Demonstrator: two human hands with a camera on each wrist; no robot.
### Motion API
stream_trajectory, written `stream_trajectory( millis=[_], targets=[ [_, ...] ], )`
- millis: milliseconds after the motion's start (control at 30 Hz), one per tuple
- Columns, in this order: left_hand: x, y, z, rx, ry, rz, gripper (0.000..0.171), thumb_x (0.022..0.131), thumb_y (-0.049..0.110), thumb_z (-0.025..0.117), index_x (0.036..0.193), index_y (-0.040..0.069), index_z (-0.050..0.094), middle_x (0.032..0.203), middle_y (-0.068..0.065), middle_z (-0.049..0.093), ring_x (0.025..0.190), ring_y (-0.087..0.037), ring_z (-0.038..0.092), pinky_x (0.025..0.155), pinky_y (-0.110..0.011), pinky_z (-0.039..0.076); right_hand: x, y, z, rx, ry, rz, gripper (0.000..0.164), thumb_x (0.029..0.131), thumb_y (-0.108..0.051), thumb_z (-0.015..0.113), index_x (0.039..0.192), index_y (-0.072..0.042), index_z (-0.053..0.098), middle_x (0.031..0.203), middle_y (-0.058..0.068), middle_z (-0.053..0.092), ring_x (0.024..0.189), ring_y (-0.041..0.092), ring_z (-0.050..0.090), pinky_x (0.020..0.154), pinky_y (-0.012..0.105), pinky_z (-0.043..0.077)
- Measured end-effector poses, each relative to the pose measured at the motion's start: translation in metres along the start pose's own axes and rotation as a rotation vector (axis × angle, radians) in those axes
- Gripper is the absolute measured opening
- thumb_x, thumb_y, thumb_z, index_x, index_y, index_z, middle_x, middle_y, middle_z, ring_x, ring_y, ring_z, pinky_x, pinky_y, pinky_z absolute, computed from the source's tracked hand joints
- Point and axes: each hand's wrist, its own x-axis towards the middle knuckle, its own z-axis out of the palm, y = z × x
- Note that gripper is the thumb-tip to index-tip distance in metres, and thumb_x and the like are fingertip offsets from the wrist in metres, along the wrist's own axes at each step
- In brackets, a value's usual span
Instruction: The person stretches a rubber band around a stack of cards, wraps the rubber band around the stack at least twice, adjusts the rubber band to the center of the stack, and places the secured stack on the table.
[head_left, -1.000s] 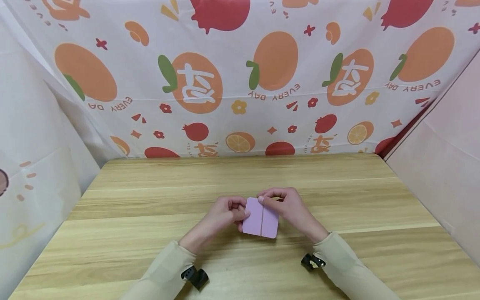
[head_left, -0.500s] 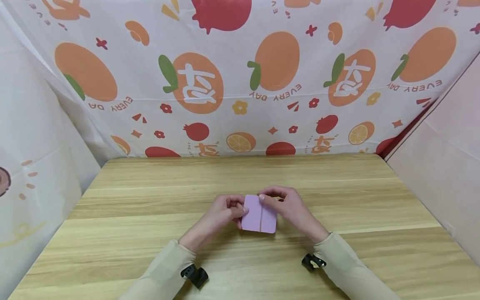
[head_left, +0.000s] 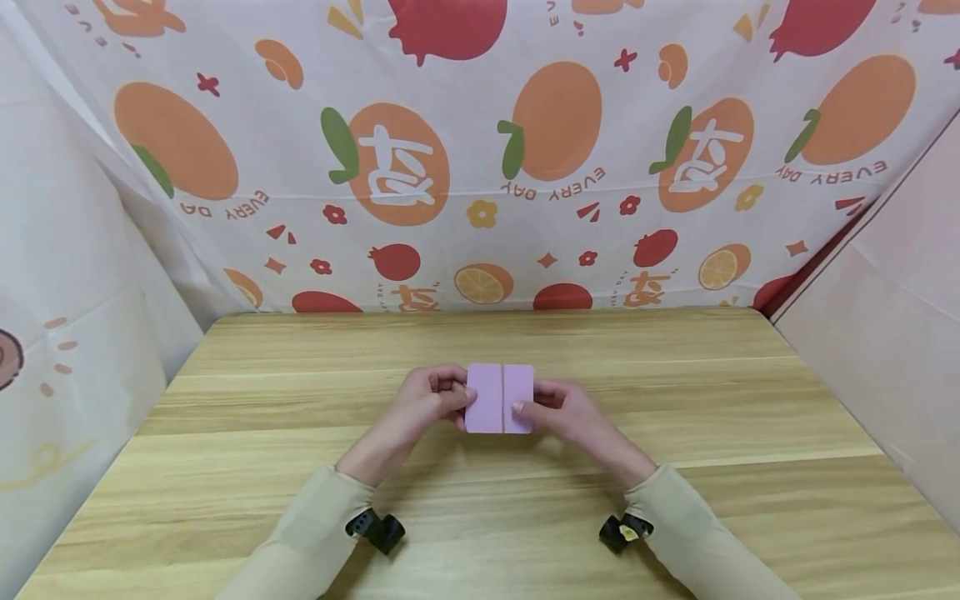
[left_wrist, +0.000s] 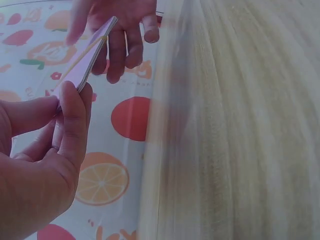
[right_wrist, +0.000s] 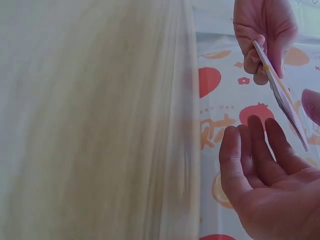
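A thin, square lilac card stack with rounded corners is held up over the table, with a tan rubber band around it. My left hand pinches its left edge between thumb and fingers. In the left wrist view the stack stands tilted, its layered edge showing. My right hand is at the right edge, thumb in front and fingers behind. The right wrist view shows those fingers spread and relaxed, with the thumb apart from the stack.
The wooden table stretches around both hands. A fruit-print cloth hangs behind its far edge, with pale cloth at the left and right sides. A black wrist camera is strapped on the left sleeve, another camera on the right.
The stack has moved up and left with my left hand and turned nearly level. My right hand has loosened from the top edge and shifted down to the right side.
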Motion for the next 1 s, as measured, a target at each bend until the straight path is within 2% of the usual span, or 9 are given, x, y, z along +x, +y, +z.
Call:
stream_trajectory(
  millis=[233, 467, 600, 833, 1000],
  targets=[
    [0.0, 0.001, 0.0, -0.012, 0.005, -0.002, 0.012, 0.09, -0.002, 0.06, 0.1, -0.008, 0.06, 0.078, -0.007, 0.06, 0.064, -0.017, 0.057, 0.058, -0.028, 0.053, -0.002, 0.002, 0.005, -0.028, -0.028, 0.057, 0.03, 0.088, -0.023, 0.074, 0.108, -0.001, 0.071, 0.092, 0.004, 0.069, 0.083, 0.018, 0.059, 0.074, 0.033, 0.05],
    [-0.001, 0.002, 0.0, -0.016, 0.012, -0.005, 0.012, 0.091, -0.003, 0.06, 0.101, -0.009, 0.06, 0.078, -0.007, 0.06, 0.063, -0.016, 0.057, 0.058, -0.027, 0.052, -0.004, 0.0, 0.01, -0.026, -0.022, 0.051, 0.033, 0.088, -0.022, 0.075, 0.112, 0.001, 0.071, 0.099, 0.006, 0.071, 0.088, 0.016, 0.058, 0.079, 0.029, 0.048],
    [-0.002, 0.003, 0.001, -0.013, 0.02, -0.008, 0.013, 0.091, -0.003, 0.061, 0.101, -0.009, 0.059, 0.078, -0.007, 0.06, 0.063, -0.016, 0.056, 0.058, -0.027, 0.052, -0.005, 0.0, 0.011, -0.02, -0.008, 0.051, 0.033, 0.086, -0.021, 0.076, 0.11, 0.002, 0.071, 0.096, 0.006, 0.071, 0.086, 0.016, 0.058, 0.078, 0.028, 0.048],
    [-0.002, 0.004, 0.005, -0.031, 0.079, -0.017, 0.013, 0.09, -0.005, 0.061, 0.101, -0.011, 0.058, 0.077, -0.007, 0.06, 0.063, -0.015, 0.057, 0.059, -0.026, 0.052, -0.005, 0.002, 0.013, -0.022, 0.004, 0.068, 0.03, 0.084, -0.023, 0.078, 0.103, -0.001, 0.073, 0.092, 0.005, 0.071, 0.084, 0.017, 0.059, 0.076, 0.031, 0.048],
    [-0.002, 0.005, 0.007, -0.061, 0.108, -0.004, 0.012, 0.09, -0.006, 0.061, 0.1, -0.012, 0.057, 0.075, -0.006, 0.059, 0.063, -0.016, 0.058, 0.065, -0.03, 0.054, -0.004, 0.004, 0.015, -0.014, 0.006, 0.067, 0.027, 0.084, -0.022, 0.078, 0.097, 0.001, 0.074, 0.086, 0.006, 0.072, 0.077, 0.018, 0.062, 0.07, 0.034, 0.052]
  ],
)
